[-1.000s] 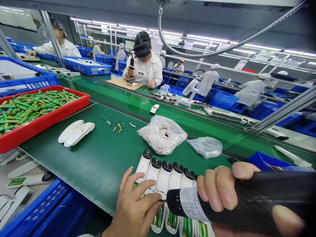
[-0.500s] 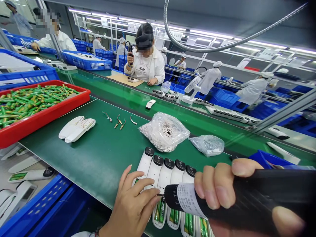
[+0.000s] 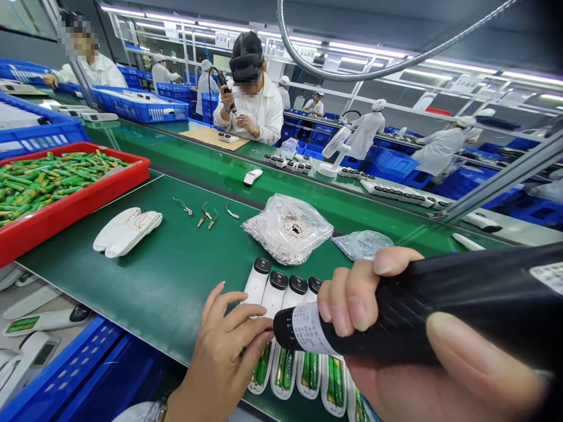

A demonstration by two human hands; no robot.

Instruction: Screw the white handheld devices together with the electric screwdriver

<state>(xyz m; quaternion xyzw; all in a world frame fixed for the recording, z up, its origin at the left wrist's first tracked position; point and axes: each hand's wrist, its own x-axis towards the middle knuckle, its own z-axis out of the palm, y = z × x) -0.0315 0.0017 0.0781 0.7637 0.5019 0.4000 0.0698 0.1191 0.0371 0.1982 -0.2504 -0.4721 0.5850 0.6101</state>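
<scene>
Nearest us, our right hand (image 3: 396, 381) wraps its fingers and thumb firmly around a black driver (image 3: 396, 305), whose nose sits above the row of white devices (image 3: 291, 299). Our left hand (image 3: 224, 351) is over the left end of the row, thumb and forefinger close together beside that nose; we cannot tell whether they pinch anything. Along the row we count 4 visible black caps at the far ends, and green batteries (image 3: 284, 369) fill the near ends.

On the green surface (image 3: 189, 293), just beyond the row, we see a clear bag of white parts (image 3: 288, 228) and 1 smaller bag (image 3: 363, 243). Left of the row and farther off lie thin wires (image 3: 206, 215), white shells (image 3: 127, 231) and a red tray (image 3: 88, 205) heaped with batteries. Well beyond the row, 1 more white device (image 3: 252, 177) lies apart, and past it a co-worker (image 3: 259, 105) holds a dark tool.
</scene>
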